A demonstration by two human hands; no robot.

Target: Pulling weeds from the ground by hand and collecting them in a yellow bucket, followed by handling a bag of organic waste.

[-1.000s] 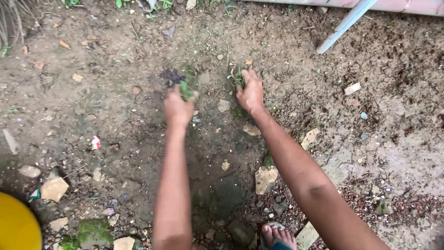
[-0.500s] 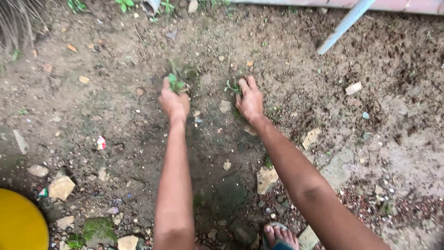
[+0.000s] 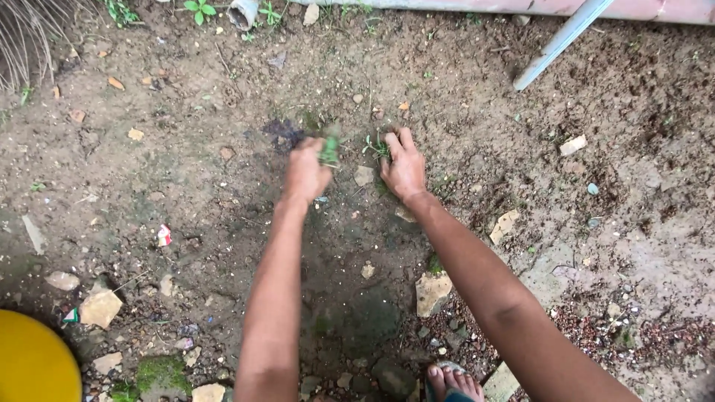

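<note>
Head view, looking down on bare, damp soil [image 3: 186, 186]: the left hand [image 3: 307, 173] is closed in a fist around a tuft of pulled weeds [image 3: 330, 149], whose green leaves stick out past the thumb side of the fist. The tuft's long axis runs roughly up the picture, away from the person, leaning slightly right; motion blur hides which end is root. That tuft sits just left of a small weed [image 3: 377, 147] rooted in the ground, and the two are near but apart.

The right hand [image 3: 404, 167] lies palm down beside that rooted weed, fingers bent and spread, fingertips [image 3: 392, 141] touching the soil at the plant's base; whether they pinch the stem cannot be told. Both forearms reach forward, nearly straight, converging toward the rooted weed, the left one rising from the bottom edge, the right one slanting in from the lower right.

Well below the weed, a sandalled foot [image 3: 449, 381] shows at the bottom edge. Far to the lower left of it sits a yellow tub [image 3: 33, 365], and a pale pole [image 3: 558, 41] slants up to its upper right.
</note>
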